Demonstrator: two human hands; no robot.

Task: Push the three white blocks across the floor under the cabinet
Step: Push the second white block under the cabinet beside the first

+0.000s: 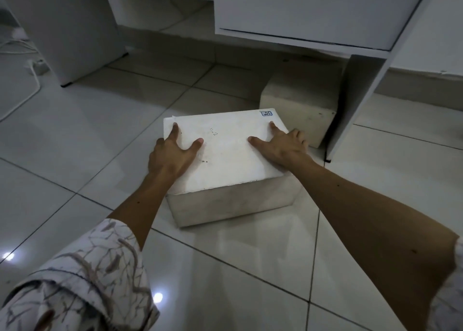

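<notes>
A large white block (225,153) lies on the tiled floor in the middle of the view, with a small blue label at its far right corner. My left hand (172,153) grips its left edge, thumb on top. My right hand (283,148) holds the right edge the same way. Beyond it a second white block (298,108) sits partly under the white cabinet (300,12), against the cabinet's side panel (355,98). I see no third block.
A white appliance or cabinet leg (72,35) stands at the back left. White cables and a plug (32,67) lie on the floor at far left. Glossy floor tiles (225,275) stretch toward me.
</notes>
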